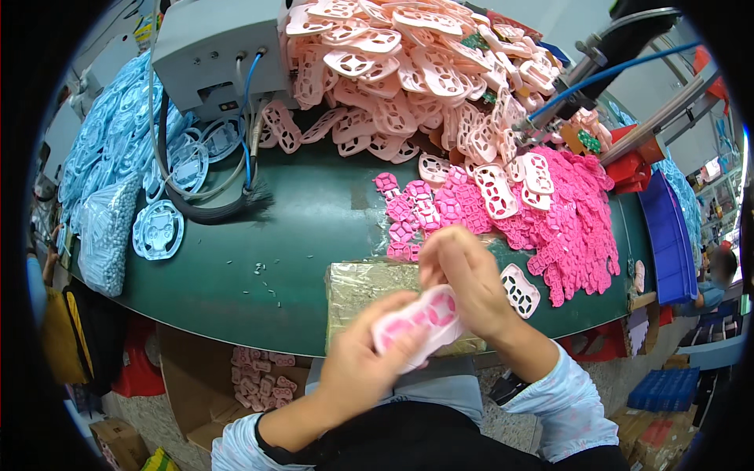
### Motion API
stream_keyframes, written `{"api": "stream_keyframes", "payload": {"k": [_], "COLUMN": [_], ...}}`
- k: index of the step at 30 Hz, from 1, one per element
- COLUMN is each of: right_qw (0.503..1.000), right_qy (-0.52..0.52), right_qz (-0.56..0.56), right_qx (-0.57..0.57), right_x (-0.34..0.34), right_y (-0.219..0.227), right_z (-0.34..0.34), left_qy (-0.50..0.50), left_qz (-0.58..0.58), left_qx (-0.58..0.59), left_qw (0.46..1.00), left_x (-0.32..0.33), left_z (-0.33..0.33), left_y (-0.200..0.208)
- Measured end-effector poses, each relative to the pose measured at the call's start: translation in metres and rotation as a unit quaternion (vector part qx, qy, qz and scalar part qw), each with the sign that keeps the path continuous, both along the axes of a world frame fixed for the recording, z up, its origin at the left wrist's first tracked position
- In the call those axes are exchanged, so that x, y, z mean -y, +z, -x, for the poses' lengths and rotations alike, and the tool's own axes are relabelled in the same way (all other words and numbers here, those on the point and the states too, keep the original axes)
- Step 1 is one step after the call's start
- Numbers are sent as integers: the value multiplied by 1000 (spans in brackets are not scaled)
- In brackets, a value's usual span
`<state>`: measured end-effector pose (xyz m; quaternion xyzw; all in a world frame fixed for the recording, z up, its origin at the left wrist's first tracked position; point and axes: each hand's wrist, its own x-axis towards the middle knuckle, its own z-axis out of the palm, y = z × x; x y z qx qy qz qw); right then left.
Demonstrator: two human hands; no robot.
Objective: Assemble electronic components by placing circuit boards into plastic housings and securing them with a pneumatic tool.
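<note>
A pale pink gamepad-shaped plastic shell (415, 328), with brighter pink pads set in its openings, is gripped in my left hand (355, 359), thumb across its face. My right hand (468, 276) is just beyond the shell's right end, the palm side close against it. Its fingers curl inward, and I cannot make out whether anything is between them. Below both hands lies a tape-wrapped block (357, 286) on the green table (228, 267). Past my right hand are a heap of bright pink pad pieces (561, 228) and a single pale shell (519, 290).
A tall heap of pale pink shells (400, 71) fills the back. At left are light blue round parts (159, 229), a bag of small blue pieces (112, 235) and a grey machine (220, 59) with a black brush hose. A blue bin (666, 235) stands right; a carton (184, 385) of pink pieces sits below.
</note>
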<state>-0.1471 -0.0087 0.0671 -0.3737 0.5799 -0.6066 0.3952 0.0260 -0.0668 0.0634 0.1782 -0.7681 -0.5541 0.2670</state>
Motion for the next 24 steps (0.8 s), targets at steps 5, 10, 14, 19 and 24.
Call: {"api": "stream_keyframes", "payload": {"k": [5, 10, 14, 19, 24], "right_qw": [859, 907, 907, 877, 850], "right_qy": [165, 141, 136, 108, 80], "right_qz": [177, 95, 54, 77, 99], "right_qx": [-451, -386, -394, -461, -512], "right_x": [-32, -46, -47, -40, -40], "right_y": [21, 2, -11, -15, -16], "right_z": [14, 20, 20, 11, 10], "left_qy": [-85, -62, -66, -46, -28], "left_qz": [-684, -216, 278, 323, 348], "left_qx": [40, 273, 88, 32, 37], "left_qw": [723, 935, 954, 945, 936], "left_x": [37, 38, 26, 24, 22], "left_z": [-3, -5, -7, 2, 6], "left_y": [-3, 17, 1, -18, -15]}}
